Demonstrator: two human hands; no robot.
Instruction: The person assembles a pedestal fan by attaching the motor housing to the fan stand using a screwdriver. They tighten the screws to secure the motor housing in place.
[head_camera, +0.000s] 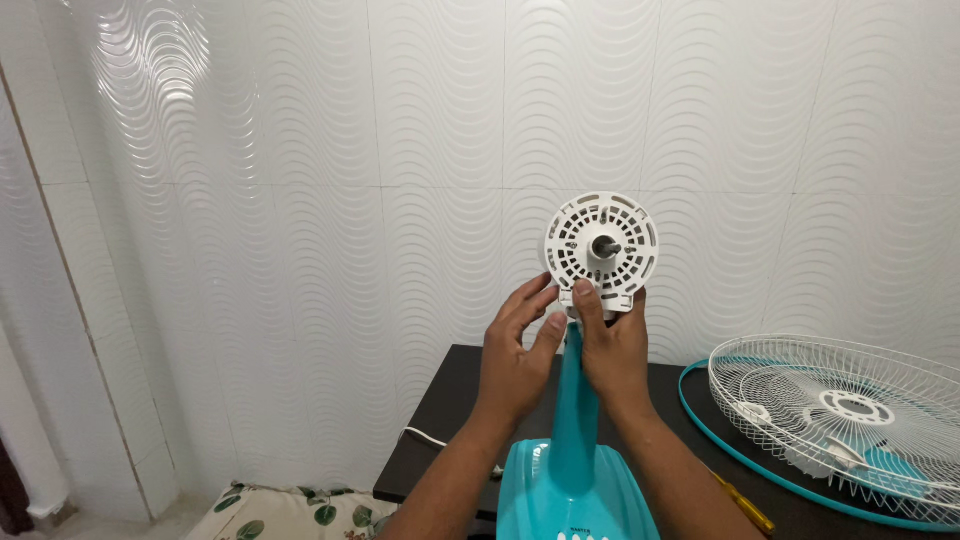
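Hands (565, 355) grip white vented motor housing (601, 250) atop teal stand (578, 410).

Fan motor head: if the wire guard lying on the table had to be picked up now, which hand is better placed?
Probably the right hand. The wire guard lies on the dark table on that side; the left hand would have to cross the teal stand.
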